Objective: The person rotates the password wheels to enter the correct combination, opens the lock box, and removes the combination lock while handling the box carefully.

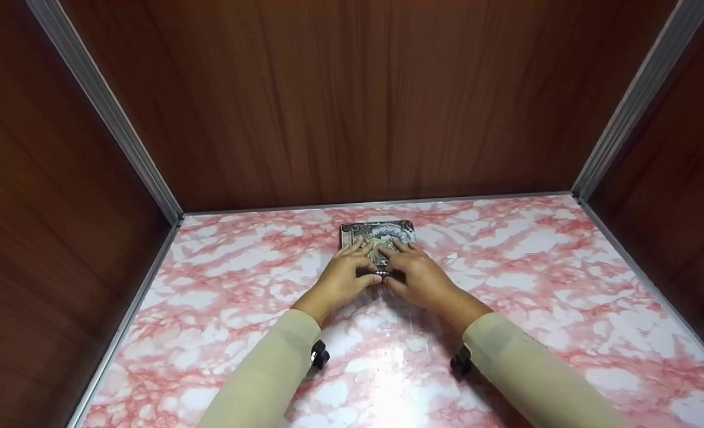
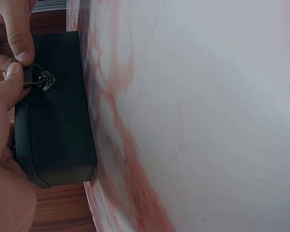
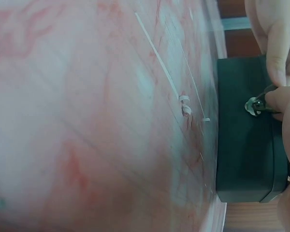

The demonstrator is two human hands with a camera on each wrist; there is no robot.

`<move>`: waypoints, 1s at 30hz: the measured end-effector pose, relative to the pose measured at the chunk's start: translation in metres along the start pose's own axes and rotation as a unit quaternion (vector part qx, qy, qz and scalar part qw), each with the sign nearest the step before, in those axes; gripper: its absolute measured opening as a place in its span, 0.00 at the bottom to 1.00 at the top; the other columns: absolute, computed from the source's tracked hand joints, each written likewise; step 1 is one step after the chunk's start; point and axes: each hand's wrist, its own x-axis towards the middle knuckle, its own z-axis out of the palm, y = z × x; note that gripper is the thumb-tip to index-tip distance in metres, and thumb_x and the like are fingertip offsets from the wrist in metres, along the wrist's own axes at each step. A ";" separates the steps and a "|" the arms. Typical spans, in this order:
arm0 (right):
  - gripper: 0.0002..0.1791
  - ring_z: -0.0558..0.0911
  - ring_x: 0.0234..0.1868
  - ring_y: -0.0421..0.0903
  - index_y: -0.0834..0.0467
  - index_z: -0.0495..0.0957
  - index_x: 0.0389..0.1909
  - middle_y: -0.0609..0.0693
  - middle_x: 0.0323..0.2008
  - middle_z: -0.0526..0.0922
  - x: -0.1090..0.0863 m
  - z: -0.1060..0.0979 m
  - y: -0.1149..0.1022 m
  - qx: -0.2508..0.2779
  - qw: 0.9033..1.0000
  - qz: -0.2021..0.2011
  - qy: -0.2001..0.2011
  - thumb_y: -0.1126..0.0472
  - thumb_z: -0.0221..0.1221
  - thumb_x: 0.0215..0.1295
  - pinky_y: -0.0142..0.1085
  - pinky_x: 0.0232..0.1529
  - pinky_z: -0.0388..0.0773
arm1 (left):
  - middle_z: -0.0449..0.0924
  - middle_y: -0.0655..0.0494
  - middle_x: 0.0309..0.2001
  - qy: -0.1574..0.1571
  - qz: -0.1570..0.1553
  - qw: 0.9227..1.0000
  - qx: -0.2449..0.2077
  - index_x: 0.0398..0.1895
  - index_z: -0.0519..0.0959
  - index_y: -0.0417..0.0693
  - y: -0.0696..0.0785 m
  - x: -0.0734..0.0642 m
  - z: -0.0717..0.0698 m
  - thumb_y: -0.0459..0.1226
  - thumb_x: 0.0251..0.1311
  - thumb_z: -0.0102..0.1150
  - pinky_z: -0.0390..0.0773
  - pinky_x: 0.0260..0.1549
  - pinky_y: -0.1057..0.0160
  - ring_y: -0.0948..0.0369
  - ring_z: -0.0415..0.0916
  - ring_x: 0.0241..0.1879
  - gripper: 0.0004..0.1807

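A small dark box (image 1: 396,229) with a patterned lid in grey, black and yellowish tones sits on the table. Its plain dark front (image 2: 58,125) carries a metal clasp (image 2: 46,81) with a loop, also visible in the right wrist view. My left hand (image 1: 346,268) lies over the lid's left part, its thumb bent down to the front. From the other side, my right hand (image 1: 420,273) mirrors it, fingers on the lid. Both thumbs meet at the clasp's loop and pinch it close to the lid's edge. The fingers hide part of the loop.
The table (image 1: 239,297) has a red and white marbled top. Brown wood-grain panels (image 1: 357,107) with grey metal edging stand at the back and both sides. The box is near the back panel. Small dark wrist cameras (image 1: 319,355) hang below the sleeves.
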 end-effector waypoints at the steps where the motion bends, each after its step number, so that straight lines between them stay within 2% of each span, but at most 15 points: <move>1: 0.07 0.73 0.84 0.69 0.56 0.86 0.37 0.56 0.79 0.81 0.000 0.000 0.000 0.000 1.000 0.000 0.000 0.60 0.75 0.70 0.77 0.86 0.59 | 0.70 0.53 0.86 0.000 0.000 1.000 0.000 0.49 0.93 0.51 0.000 0.000 0.000 0.46 0.73 0.75 0.50 0.94 0.41 0.47 0.55 0.92 0.11; 6: 0.06 0.73 0.84 0.69 0.55 0.86 0.37 0.56 0.79 0.80 0.000 0.001 0.001 -0.002 1.000 -0.003 0.000 0.60 0.74 0.70 0.76 0.86 0.59 | 0.69 0.53 0.86 0.002 0.000 1.000 -0.002 0.48 0.93 0.51 0.000 -0.001 0.000 0.45 0.71 0.77 0.51 0.94 0.40 0.46 0.56 0.92 0.11; 13: 0.06 0.75 0.82 0.70 0.56 0.85 0.36 0.58 0.78 0.82 0.000 0.000 0.001 0.000 1.000 -0.014 0.007 0.61 0.74 0.69 0.78 0.84 0.63 | 0.71 0.50 0.85 0.007 0.016 1.000 -0.015 0.48 0.93 0.48 0.000 -0.002 0.000 0.42 0.70 0.78 0.51 0.93 0.38 0.44 0.58 0.91 0.10; 25: 0.07 0.75 0.82 0.71 0.56 0.85 0.35 0.57 0.78 0.82 -0.001 -0.001 0.001 0.002 1.000 -0.011 0.006 0.61 0.74 0.69 0.78 0.84 0.62 | 0.71 0.52 0.86 0.008 0.006 1.000 -0.013 0.49 0.93 0.49 0.000 0.000 0.001 0.44 0.73 0.75 0.51 0.94 0.39 0.44 0.58 0.91 0.10; 30: 0.06 0.75 0.82 0.71 0.55 0.85 0.36 0.57 0.78 0.82 0.000 0.000 0.001 0.002 1.000 -0.010 0.005 0.61 0.74 0.69 0.77 0.85 0.62 | 0.70 0.53 0.86 0.005 0.002 1.000 -0.013 0.49 0.93 0.49 0.000 -0.001 0.001 0.45 0.72 0.77 0.51 0.93 0.39 0.45 0.57 0.92 0.11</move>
